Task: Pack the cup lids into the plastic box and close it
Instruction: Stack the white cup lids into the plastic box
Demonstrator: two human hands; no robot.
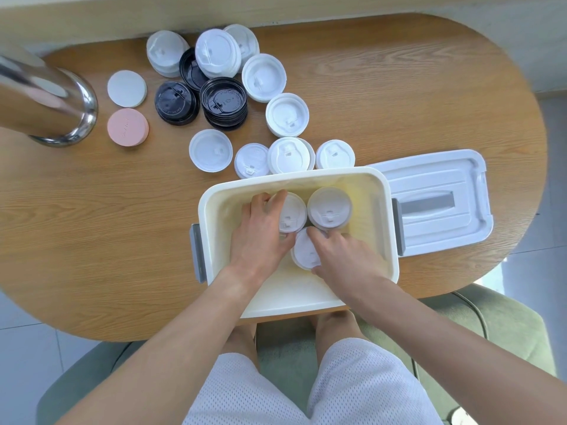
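Your left hand (264,233) curls around a white lid stack (291,214) inside the plastic box (211,207); your right hand (337,256) grips another stack (303,250) just beside it. More cup lids (224,101) lie beyond both hands on the bench (122,210), the box lid (435,204) right of your right hand.

embossed lid lettering, none legible

A matt wood-grain table (122,210) is being shown, with glossy black plastic lids (223,102), smooth white plastic box (211,210) and polished metal column (46,96).
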